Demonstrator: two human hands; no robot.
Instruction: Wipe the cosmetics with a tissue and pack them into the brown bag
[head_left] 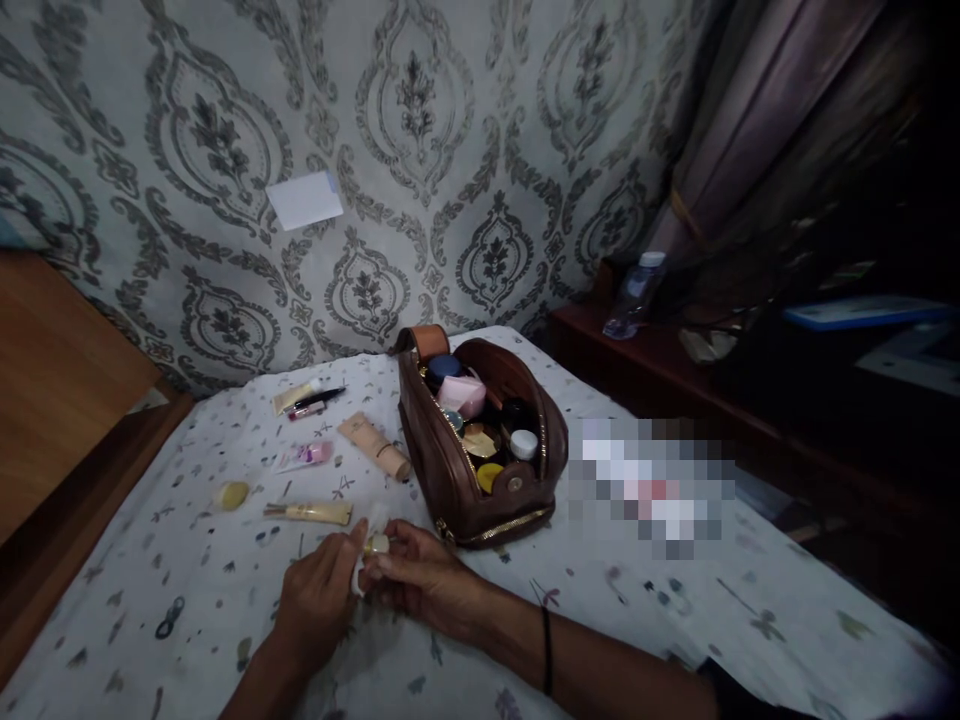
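Note:
In the head view, both hands meet just in front of the brown cosmetic bag. My right hand (pixel 427 580) has its fingers closed around a small gold and pale cosmetic container (pixel 376 545). My left hand (pixel 319 590) pinches a white tissue or cloth (pixel 358 575) against that container's left side; its lower part is hidden by the fingers. The cosmetic bag (pixel 427 450) stands unzipped, filled with several jars, a pink item (pixel 461 395) and a white-lidded jar (pixel 523 445). Close beyond my left hand lies a gold tube (pixel 309 512).
On the patterned bedsheet (pixel 187 620) lie a beige tube (pixel 373 445), a pink-and-clear tube (pixel 304 455), a round yellow item (pixel 231 494) and a black pen-like stick (pixel 319 402). A plastic bottle (pixel 634 300) stands on a ledge at right. A blurred patch covers something right of the bag.

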